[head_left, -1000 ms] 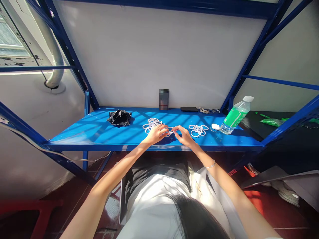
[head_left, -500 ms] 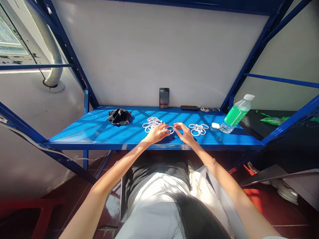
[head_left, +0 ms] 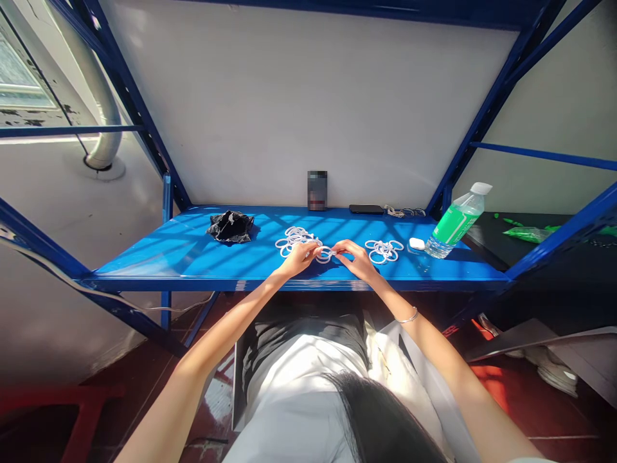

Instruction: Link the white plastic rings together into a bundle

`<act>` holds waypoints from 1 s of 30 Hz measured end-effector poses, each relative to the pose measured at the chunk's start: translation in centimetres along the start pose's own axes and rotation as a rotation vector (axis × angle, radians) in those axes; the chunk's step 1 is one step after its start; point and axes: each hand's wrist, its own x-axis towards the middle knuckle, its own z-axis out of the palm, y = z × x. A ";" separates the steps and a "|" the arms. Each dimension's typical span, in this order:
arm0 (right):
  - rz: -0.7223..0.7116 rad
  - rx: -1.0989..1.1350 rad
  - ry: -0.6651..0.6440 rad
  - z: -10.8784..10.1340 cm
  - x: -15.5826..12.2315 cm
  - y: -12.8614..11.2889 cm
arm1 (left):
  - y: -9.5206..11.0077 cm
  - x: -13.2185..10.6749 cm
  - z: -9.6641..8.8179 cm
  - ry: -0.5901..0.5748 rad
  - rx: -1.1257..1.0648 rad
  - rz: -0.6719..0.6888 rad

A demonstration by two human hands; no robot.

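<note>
Between my hands, just above the blue tabletop, is a thin white ring (head_left: pixel 324 256) that looks like a loop of cord. My left hand (head_left: pixel 299 258) pinches its left side. On its right side, the fingertips of my right hand (head_left: pixel 355 260) are closed. A pile of similar white loops (head_left: pixel 295 237) lies just behind my left hand and is partly covered by it. To the right of my right hand lies a smaller group of white loops (head_left: pixel 384 251).
Behind on the blue table (head_left: pixel 159 257) sit a crumpled black bag (head_left: pixel 231 227), a dark upright box (head_left: pixel 317 191), a black phone (head_left: pixel 366 209) and a coiled cable (head_left: pixel 403 211). At right are a white case (head_left: pixel 417 244) and a green-labelled bottle (head_left: pixel 456 223). Blue frame posts (head_left: pixel 482 122) flank the table.
My two hands have drawn slightly apart and lower, and the white ring between them shows more fully, shifted a little left. The loop piles have not moved.
</note>
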 end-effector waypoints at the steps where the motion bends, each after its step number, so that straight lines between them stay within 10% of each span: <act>1: -0.007 -0.012 0.004 0.0 0.0 0.1 | 0.0 0.0 0.0 0.000 0.009 -0.010; 30: -0.029 -0.256 0.044 0.7 -0.7 0.5 | 0.1 -0.3 0.8 0.093 0.312 0.223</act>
